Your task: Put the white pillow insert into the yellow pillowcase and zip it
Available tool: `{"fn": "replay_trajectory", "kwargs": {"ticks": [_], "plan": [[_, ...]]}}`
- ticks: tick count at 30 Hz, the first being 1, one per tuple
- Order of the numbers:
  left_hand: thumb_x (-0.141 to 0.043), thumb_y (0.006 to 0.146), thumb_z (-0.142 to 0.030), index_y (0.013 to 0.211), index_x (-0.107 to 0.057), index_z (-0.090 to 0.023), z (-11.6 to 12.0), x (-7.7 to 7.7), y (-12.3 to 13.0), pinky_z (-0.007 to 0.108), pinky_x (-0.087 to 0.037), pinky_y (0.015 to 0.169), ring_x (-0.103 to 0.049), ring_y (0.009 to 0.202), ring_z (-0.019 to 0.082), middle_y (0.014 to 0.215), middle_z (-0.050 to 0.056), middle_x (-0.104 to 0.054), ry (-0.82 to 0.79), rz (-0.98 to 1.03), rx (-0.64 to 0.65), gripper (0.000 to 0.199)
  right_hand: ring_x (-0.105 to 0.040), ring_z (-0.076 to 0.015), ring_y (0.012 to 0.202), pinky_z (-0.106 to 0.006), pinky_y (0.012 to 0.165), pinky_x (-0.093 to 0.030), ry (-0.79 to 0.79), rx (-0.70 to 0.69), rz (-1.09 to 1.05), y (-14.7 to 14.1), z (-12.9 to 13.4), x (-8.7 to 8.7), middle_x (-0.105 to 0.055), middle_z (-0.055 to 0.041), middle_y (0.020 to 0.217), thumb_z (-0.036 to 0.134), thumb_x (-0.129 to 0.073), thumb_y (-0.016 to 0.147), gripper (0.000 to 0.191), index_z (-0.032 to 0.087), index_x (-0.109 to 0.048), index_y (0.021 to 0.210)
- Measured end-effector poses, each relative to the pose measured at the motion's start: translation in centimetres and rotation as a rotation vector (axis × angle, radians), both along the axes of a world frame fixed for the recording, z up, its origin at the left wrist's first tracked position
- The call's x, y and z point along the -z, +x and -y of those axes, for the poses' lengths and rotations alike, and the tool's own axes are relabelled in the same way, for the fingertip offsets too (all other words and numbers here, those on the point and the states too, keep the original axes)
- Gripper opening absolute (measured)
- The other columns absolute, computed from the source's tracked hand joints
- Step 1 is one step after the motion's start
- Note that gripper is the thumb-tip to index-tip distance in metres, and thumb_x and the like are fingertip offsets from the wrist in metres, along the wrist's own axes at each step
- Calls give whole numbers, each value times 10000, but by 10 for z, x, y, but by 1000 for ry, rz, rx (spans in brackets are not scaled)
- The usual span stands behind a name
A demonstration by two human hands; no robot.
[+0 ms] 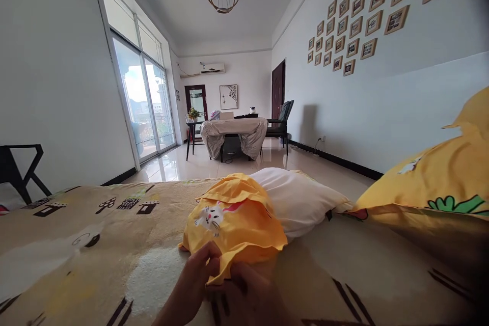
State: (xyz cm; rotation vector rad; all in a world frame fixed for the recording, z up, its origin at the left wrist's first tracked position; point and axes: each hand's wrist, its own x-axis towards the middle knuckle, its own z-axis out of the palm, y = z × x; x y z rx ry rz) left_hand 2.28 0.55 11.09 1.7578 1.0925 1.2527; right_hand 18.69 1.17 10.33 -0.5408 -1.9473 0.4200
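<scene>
A yellow-orange pillowcase (239,214) with a white rabbit face lies bunched in front of me. Its near edge, a loose corner flap, is between my two hands. My left hand (195,275) is closed on that edge from the left, thumb and fingers pinching the cloth. From the right, my right hand (250,293) also grips the edge, its fingers bent and partly in shadow. Just behind the pillowcase lies a white pillow (298,198); whether any of it is inside the case is hidden.
Under everything spreads a beige patterned blanket (99,249). At the right rises another yellow pillow (431,173) with green leaf print. Beyond the bed edge stand a covered table (252,125) and a dark chair (283,119). A black metal frame (28,163) stands at the left.
</scene>
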Motion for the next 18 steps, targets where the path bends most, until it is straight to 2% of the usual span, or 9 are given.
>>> {"fn": "replay_trajectory", "kwargs": {"ticks": [2, 5, 8, 10, 12, 15, 18], "plan": [[-528, 835, -493, 683, -428, -179, -1, 8, 5, 226, -341, 612, -390, 671, 134, 698, 1, -445, 51, 19, -42, 363, -567, -116, 583, -189, 535, -449, -1, -53, 28, 0, 0, 2, -622, -12, 663, 249, -466, 890, 166, 194, -526, 746], [-635, 774, -378, 651, -448, -177, 0, 16, 10, 223, -343, 605, -403, 656, 133, 688, -2, -449, 224, 10, -168, 301, -579, -120, 602, -197, 565, -462, 16, -69, 4, 0, -1, 3, -641, -18, 692, 225, -467, 879, 162, 194, -528, 733], [-667, 750, -275, 683, -516, -181, 7, 13, 10, 218, -362, 605, -437, 650, 135, 684, -1, -481, 339, -43, -284, 191, -559, -114, 566, -200, 528, -444, 45, -40, -55, -1, -2, 1, -637, -14, 665, 228, -475, 882, 183, 192, -533, 712], [-614, 805, -277, 693, -550, -182, 13, 8, 9, 216, -373, 604, -461, 636, 133, 673, 6, -512, 335, -101, -242, 160, -551, -110, 552, -201, 519, -446, 33, -52, -93, -2, -2, -1, -630, -10, 656, 245, -469, 900, 179, 193, -557, 753], [-556, 855, -318, 682, -557, -181, 19, 1, 10, 214, -381, 607, -481, 632, 131, 671, 15, -538, 298, -111, -189, 221, -567, -113, 573, -205, 533, -461, 22, -77, -109, -2, -2, -3, -631, -17, 674, 257, -446, 919, 178, 194, -577, 817], [-527, 872, -366, 697, -538, -178, 22, -5, 13, 215, -400, 644, -510, 671, 139, 704, 26, -555, 245, -94, -175, 258, -589, -116, 607, -205, 546, -468, 22, -83, -87, -1, -1, -5, -641, -27, 712, 245, -441, 922, 162, 190, -590, 891], [-490, 888, -391, 735, -534, -171, 21, -8, 11, 216, -409, 665, -520, 702, 146, 736, 33, -550, 177, -162, -122, 271, -564, -104, 559, -197, 510, -448, -3, -50, -96, -1, -2, -3, -622, -5, 651, 252, -483, 910, 161, 190, -575, 794]]}}
